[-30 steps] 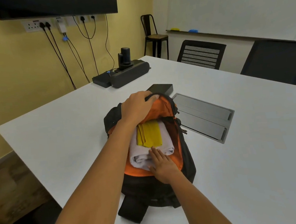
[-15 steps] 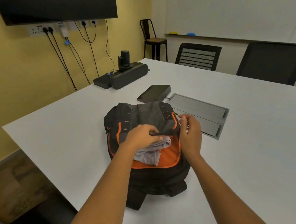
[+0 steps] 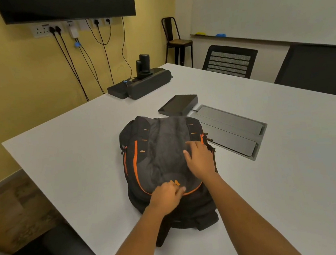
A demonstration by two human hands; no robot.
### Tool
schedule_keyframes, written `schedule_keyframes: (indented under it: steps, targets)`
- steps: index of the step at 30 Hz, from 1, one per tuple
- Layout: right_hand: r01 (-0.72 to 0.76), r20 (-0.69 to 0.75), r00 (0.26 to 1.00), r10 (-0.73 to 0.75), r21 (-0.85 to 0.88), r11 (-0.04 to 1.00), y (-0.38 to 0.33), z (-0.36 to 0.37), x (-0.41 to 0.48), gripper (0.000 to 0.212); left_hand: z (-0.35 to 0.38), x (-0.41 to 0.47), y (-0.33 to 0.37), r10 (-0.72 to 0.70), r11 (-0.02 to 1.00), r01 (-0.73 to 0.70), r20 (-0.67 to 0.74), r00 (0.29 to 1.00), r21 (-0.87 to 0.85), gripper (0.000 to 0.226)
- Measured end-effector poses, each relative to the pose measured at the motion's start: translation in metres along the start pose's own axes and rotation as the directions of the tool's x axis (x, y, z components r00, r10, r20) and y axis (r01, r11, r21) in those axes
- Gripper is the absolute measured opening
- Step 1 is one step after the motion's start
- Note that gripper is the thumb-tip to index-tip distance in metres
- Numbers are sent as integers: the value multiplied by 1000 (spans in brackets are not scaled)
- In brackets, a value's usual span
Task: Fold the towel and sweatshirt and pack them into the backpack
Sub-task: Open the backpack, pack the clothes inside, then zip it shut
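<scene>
A black-and-orange backpack (image 3: pixel 159 149) lies flat on the white table (image 3: pixel 73 158) of a meeting room, its grey front panel drawn over the main compartment. Beyond the backpack and to its left, a black speaker unit (image 3: pixel 148 83) sits at the table's far edge, below cables hanging from the wall sockets. At the backpack's near edge, the person's left hand (image 3: pixel 167 196) is curled, its fingertips pinching the orange zipper pull (image 3: pixel 176 182). On the backpack's right side, the right hand (image 3: pixel 199 159) lies flat with its fingers spread, pressing the grey panel down. Just beyond the backpack's top right corner rests a black tablet (image 3: pixel 178 105), and close to the backpack's right a grey tray (image 3: pixel 231 129) lies on the table. Farther right of the backpack stand two dark chairs (image 3: pixel 230 62).
</scene>
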State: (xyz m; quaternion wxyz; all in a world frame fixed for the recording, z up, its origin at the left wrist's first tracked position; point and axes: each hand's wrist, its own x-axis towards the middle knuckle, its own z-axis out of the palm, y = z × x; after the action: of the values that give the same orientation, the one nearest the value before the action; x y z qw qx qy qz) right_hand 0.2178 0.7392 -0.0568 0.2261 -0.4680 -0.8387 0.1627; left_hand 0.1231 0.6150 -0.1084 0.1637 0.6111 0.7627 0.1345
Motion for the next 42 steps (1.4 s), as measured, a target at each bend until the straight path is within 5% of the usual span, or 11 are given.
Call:
schedule_keyframes:
  steps: [5, 14, 19, 30, 36, 42]
  targets:
    - [53, 108, 993, -46, -64, 997, 1, 24, 5, 47, -28, 38, -17, 4, 999, 15, -422, 907, 42, 30]
    - [121, 298, 952, -75, -137, 983, -14, 73, 33, 50, -28, 83, -50, -125, 980, 154, -209, 970, 125, 48]
    - [116, 225, 972, -73, -186, 976, -2, 100, 21, 65, -4, 85, -65, -157, 976, 177, -163, 974, 123, 48]
    - [-7, -52, 999, -7, -262, 965, -24, 109, 41, 35, 7, 83, -70, -157, 976, 183, -203, 967, 114, 64]
    - [-35, 87, 994, 58, -248, 968, -23, 121, 57, 50, 8, 84, -74, -157, 984, 171, -234, 959, 39, 73]
    - [-39, 35, 998, 50, -266, 963, -19, 128, 57, 60, -7, 96, -83, -168, 982, 110, -450, 877, -154, 37]
